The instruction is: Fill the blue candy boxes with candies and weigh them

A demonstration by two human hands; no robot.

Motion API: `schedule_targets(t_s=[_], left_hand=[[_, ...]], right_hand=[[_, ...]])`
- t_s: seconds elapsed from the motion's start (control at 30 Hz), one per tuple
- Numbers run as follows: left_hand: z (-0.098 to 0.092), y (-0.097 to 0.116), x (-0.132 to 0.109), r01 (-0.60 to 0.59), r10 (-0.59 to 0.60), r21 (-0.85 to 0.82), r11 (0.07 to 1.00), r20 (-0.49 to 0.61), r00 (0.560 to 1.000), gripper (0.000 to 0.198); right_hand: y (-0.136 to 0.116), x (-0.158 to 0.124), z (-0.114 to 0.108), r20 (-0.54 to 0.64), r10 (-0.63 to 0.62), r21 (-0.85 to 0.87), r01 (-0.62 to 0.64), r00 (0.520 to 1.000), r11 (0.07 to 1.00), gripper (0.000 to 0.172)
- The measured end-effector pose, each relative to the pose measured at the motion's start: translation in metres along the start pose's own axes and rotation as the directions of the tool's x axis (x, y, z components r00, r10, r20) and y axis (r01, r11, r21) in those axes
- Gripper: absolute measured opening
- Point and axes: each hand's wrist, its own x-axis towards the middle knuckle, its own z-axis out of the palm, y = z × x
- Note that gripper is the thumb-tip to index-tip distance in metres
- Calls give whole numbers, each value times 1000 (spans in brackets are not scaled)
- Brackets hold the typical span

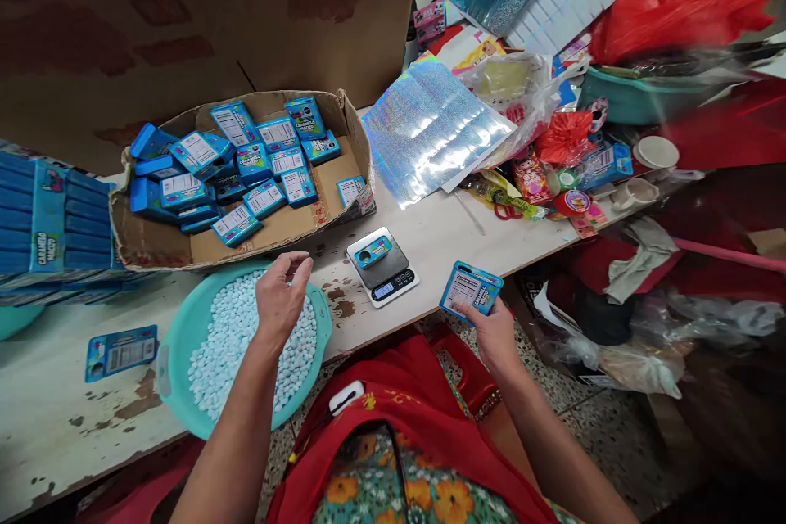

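Observation:
My left hand point(283, 295) is over a turquoise basin point(184, 336) of small pale-blue candies point(227, 344). Its fingers are curled together, and whatever they may hold is hidden. Off the table's front edge, my right hand point(493, 329) grips a flat blue candy box point(470, 288), its printed label facing up and a dark round hole at its top edge. Between the hands stands a small digital scale point(391, 272) with a lit display. A blue piece with a dark round hole point(373, 251) lies on its plate.
Behind the basin, a low cardboard tray point(337, 168) holds several blue boxes. More blue boxes point(46, 221) are stacked at the left, and a flat blue package point(121, 352) lies on the table. Holographic sheets point(435, 127), bags and cups point(656, 151) clutter the right.

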Motion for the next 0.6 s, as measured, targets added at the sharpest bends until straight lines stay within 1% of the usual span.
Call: schedule_targets(t_s=[0.07, 0.13, 0.2, 0.27, 0.3, 0.33, 0.37, 0.4, 0.43, 0.47, 0.5, 0.53, 0.57, 0.6], left_hand=[[8, 4, 6, -6, 6, -6, 1000, 47, 999, 27], [23, 9, 12, -29, 28, 1, 1000, 109, 994, 29], [47, 16, 15, -118, 107, 49, 992, 183, 977, 41], [77, 25, 15, -239, 188, 149, 960, 291, 938, 56], [90, 29, 15, -281, 194, 208, 937, 359, 913, 58], [99, 33, 15, -298, 168, 259, 919, 426, 889, 55], [103, 36, 15, -289, 124, 296, 910, 472, 873, 48], [100, 38, 15, -260, 82, 313, 914, 485, 871, 41], [89, 37, 15, -219, 54, 303, 927, 470, 881, 37], [70, 34, 13, -169, 41, 269, 948, 424, 905, 35], [43, 29, 8, -115, 30, 220, 969, 354, 935, 36], [11, 21, 1, -55, 8, 172, 984, 266, 964, 39], [-26, 10, -11, 11, -34, 135, 991, 172, 985, 41], [-65, -3, -26, 90, -100, 127, 988, 75, 992, 45]], right_hand=[[3, 1, -2, -23, 10, 8, -10, 1000, 1000, 50], [5, 2, -2, -39, 19, 12, -18, 999, 1000, 50], [4, 3, 0, -49, 19, 12, -18, 999, 1000, 50], [1, 3, 5, -35, 8, 8, -8, 999, 1000, 49], [-2, 3, 9, -15, -2, 1, 2, 1000, 1000, 49], [-4, 2, 13, 13, -12, -9, 12, 1000, 1000, 48], [-7, 0, 18, 47, -16, -30, 18, 999, 999, 48], [-10, -3, 24, 79, -17, -61, 22, 997, 998, 47], [-12, -6, 29, 105, -13, -99, 24, 994, 995, 47], [-14, -9, 36, 121, -9, -133, 26, 993, 991, 48], [-15, -12, 43, 135, -6, -150, 27, 991, 988, 49], [-15, -14, 51, 153, -6, -141, 28, 988, 990, 50], [-16, -17, 60, 175, -9, -111, 28, 984, 993, 52], [-16, -20, 70, 207, -12, -72, 27, 978, 997, 52]])
